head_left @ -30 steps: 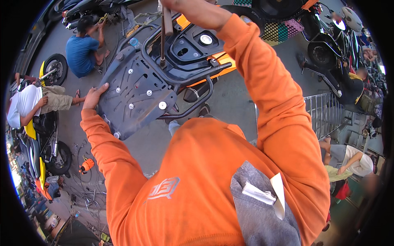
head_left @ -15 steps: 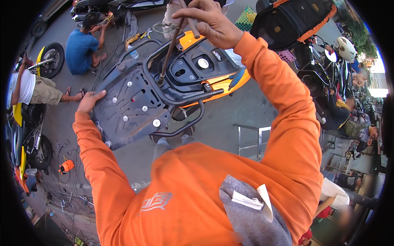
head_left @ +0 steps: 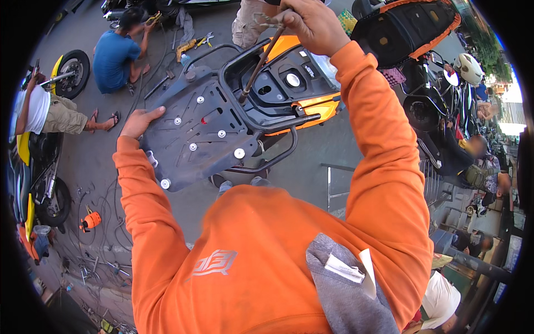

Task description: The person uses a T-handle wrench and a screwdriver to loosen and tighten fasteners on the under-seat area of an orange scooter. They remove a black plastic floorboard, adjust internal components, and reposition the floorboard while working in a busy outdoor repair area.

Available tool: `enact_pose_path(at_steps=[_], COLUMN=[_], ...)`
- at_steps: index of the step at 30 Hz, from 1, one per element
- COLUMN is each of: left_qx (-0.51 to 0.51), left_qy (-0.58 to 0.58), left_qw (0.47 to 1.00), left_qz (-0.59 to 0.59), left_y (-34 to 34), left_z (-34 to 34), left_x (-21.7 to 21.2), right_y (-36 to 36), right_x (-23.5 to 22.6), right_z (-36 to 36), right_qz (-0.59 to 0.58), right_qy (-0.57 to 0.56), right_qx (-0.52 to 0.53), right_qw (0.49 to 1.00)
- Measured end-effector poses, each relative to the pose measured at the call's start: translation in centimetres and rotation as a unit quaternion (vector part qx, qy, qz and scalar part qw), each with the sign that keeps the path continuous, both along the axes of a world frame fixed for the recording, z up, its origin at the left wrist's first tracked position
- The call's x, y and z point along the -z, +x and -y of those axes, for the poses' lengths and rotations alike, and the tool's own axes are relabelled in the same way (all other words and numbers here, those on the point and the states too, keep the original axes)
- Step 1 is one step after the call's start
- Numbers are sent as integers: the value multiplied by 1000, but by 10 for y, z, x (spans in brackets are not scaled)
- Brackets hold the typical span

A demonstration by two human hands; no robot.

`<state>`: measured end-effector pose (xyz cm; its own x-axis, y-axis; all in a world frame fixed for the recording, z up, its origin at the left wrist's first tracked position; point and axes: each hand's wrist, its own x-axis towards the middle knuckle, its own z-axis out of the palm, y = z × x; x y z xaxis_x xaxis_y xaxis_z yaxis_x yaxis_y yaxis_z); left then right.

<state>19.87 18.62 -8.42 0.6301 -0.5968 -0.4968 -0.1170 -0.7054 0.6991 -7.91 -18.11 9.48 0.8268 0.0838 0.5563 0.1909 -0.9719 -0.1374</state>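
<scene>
Right hand wraps long brown metal rod, foot near right edge of black slotted plate. Left hand on its left edge, can't tell if pinching. Keep rod aligned, plate steady.

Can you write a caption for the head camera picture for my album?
Left hand on a black plate, right hand gripping a long metal tool over an orange motorbike.
</scene>
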Motion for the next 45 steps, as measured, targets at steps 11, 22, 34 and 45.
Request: enact_pose_path(at_steps=[11,22,34,45], left_qx=[-2,19,91,264], left_qy=[-59,-50,-104,93], left_qw=[998,994,951,945], left_qz=[19,100,278,171], left_y=[3,11,-49,-154], left_z=[2,-7,105,288], left_x=[6,12,-62,-27], right_y=[2,-145,-372,-376], right_x=[-17,-142,58,273], right_z=[-36,-39,162,233], right_qz=[-121,111,331,266], right_qy=[76,105,579,812], right_qx=[412,495,337,225], right_qw=[900,855,665,469])
